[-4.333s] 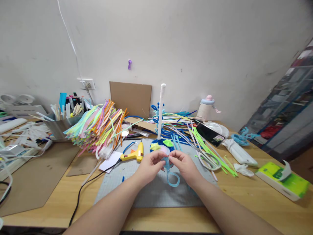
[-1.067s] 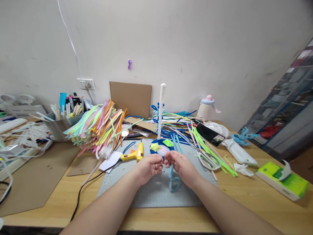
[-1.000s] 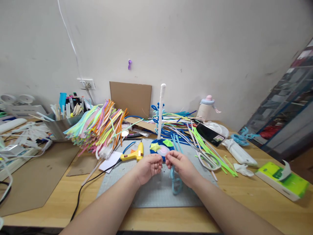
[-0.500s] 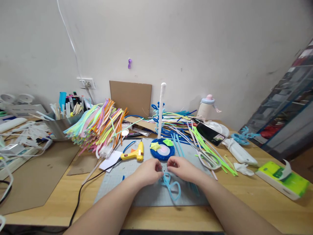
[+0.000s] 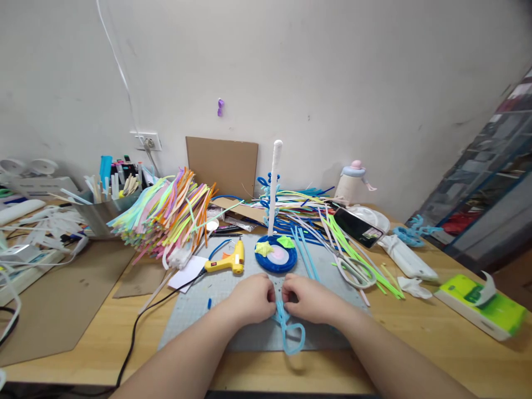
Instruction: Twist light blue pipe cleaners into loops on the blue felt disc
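Observation:
A light blue pipe cleaner [image 5: 294, 339], bent into loops, hangs between my hands over the front of the grey cutting mat [image 5: 191, 321]. My left hand [image 5: 254, 296] pinches it from the left, fingers curled. From the right, my right hand [image 5: 305, 298] grips it too, also curled closed; the fingertips are partly hidden. Just beyond my hands stands a round blue fuzzy base [image 5: 262, 262] bearing a yellow star [image 5: 264, 249], a green piece [image 5: 285, 241] and a pale pink disc. A white wrapped post [image 5: 272, 205] with blue curls rises behind the base.
A yellow glue gun [image 5: 226, 263] lies on the left of the mat, its black cord trailing frontward. Scissors [image 5: 353, 271] and green pipe cleaners lie at right, near a phone [image 5: 359, 227] and a tissue pack [image 5: 482, 305]. A large pipe cleaner bundle [image 5: 166, 216] stands at left.
Both hands have shifted slightly toward me, and the looped light blue pipe cleaner has moved down with them. The objects on the table have stayed in place.

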Action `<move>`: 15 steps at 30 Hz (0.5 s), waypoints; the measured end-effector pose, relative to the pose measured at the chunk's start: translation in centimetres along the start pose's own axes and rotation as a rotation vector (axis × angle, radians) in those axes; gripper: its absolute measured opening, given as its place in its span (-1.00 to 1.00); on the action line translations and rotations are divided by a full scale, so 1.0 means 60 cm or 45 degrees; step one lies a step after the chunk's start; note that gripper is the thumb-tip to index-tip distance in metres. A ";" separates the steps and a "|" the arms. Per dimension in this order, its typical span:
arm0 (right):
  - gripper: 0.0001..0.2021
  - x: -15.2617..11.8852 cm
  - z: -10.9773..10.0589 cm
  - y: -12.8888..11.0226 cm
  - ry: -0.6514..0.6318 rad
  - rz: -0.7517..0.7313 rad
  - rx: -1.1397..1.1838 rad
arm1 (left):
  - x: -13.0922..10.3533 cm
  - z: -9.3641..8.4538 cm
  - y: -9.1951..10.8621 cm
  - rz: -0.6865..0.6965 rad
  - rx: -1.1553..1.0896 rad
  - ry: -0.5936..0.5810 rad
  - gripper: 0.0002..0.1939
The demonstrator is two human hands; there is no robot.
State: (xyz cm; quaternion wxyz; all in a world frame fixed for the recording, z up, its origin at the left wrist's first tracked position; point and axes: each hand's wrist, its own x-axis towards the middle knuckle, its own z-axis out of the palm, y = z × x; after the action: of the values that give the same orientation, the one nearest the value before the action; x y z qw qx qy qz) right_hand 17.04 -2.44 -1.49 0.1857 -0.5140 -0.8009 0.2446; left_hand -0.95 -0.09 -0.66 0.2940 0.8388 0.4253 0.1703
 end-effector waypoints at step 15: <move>-0.84 0.026 -0.020 -0.019 0.547 0.147 0.939 | 0.031 -0.025 0.020 -0.297 -1.233 0.059 -0.72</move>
State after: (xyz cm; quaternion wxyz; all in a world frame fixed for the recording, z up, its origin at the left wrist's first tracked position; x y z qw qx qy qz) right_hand 16.25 -1.16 0.24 0.5054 -0.4965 -0.5730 0.4120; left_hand 0.06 1.36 1.34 0.6573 0.5489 0.3947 0.3328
